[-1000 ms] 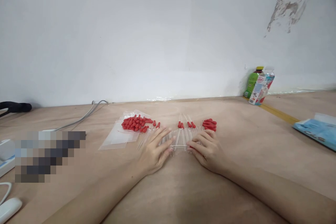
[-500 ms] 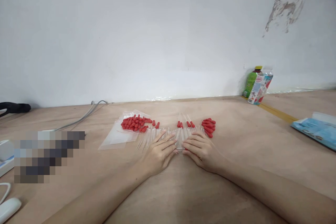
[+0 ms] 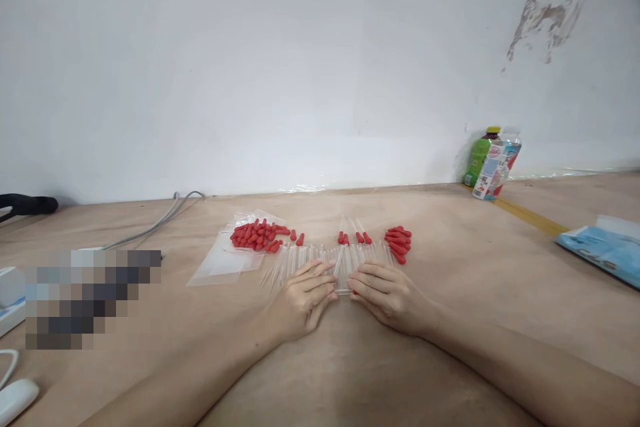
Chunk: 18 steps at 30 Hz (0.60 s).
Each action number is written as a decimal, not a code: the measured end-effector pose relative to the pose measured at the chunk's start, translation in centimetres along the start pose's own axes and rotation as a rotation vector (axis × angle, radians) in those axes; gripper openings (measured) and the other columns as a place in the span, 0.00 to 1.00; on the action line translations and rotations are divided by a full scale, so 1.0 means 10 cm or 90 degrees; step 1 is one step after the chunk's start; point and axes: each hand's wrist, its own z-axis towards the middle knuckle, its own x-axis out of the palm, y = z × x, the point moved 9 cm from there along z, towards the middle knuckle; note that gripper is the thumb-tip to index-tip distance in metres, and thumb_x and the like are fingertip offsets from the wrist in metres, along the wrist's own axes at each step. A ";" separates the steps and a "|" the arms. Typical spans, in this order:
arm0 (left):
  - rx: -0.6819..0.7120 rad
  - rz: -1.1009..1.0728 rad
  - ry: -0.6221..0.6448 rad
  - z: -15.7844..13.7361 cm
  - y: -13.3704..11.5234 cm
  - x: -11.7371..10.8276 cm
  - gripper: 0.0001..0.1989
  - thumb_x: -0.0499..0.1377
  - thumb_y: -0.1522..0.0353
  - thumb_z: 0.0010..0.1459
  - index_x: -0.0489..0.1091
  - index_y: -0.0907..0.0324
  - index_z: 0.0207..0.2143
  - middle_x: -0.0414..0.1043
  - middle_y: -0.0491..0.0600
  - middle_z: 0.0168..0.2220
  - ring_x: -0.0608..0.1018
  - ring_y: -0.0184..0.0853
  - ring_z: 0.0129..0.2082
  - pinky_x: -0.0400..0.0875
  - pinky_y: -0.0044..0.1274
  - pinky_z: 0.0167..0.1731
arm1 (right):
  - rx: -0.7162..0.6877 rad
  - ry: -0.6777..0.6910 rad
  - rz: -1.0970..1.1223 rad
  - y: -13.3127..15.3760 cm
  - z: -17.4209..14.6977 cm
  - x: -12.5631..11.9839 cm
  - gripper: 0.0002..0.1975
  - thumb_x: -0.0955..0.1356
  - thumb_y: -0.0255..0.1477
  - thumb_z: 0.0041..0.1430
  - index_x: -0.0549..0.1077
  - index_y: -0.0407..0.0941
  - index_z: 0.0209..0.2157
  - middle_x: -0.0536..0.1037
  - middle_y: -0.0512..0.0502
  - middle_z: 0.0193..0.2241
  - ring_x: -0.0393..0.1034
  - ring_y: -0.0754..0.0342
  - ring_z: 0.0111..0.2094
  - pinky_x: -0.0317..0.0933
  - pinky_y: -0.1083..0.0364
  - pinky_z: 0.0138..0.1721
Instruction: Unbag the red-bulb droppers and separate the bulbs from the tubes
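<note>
A thin clear glass dropper tube [image 3: 343,292] lies crosswise between my two hands, close to the table. My left hand [image 3: 306,297] pinches its left end, fingertips hiding that tip. At the tube's right end, my right hand [image 3: 387,293] grips a red rubber bulb, of which only a small patch shows under the fingers. Just beyond my fingers, a row of loose glass tubes [image 3: 295,260] is spread side by side. Behind the row lie several droppers with red bulbs fitted [image 3: 360,238], their glass ends pointing toward the wall.
A heap of red bulbs [image 3: 255,235] rests on clear plastic bags [image 3: 215,270] to the left. Another small pile of red bulbs [image 3: 398,240] is at the right. Farther right are a green bottle [image 3: 479,159], a carton-like bottle [image 3: 495,170] and a blue packet [image 3: 605,250]. A grey cable [image 3: 155,225] runs at left.
Both hands have drawn slightly nearer to me with the tube between them, uncovering more of the glass row. The piles stay as they were.
</note>
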 end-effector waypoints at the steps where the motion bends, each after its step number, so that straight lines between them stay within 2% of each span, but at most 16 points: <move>1: 0.000 -0.005 0.003 0.00 0.00 0.00 0.09 0.52 0.75 0.55 0.69 0.62 0.38 0.75 0.51 0.38 0.70 0.38 0.49 0.63 0.34 0.51 | -0.006 -0.003 -0.002 0.01 0.00 -0.01 0.09 0.64 0.22 0.55 0.70 0.40 0.40 0.76 0.45 0.34 0.68 0.55 0.38 0.64 0.53 0.45; 18: -0.024 -0.038 0.034 -0.05 0.03 -0.02 0.08 0.52 0.74 0.56 0.70 0.61 0.36 0.75 0.51 0.37 0.69 0.38 0.50 0.62 0.33 0.52 | -0.061 0.010 -0.057 0.09 -0.03 -0.09 0.11 0.63 0.22 0.56 0.70 0.40 0.41 0.76 0.45 0.38 0.67 0.55 0.44 0.63 0.53 0.48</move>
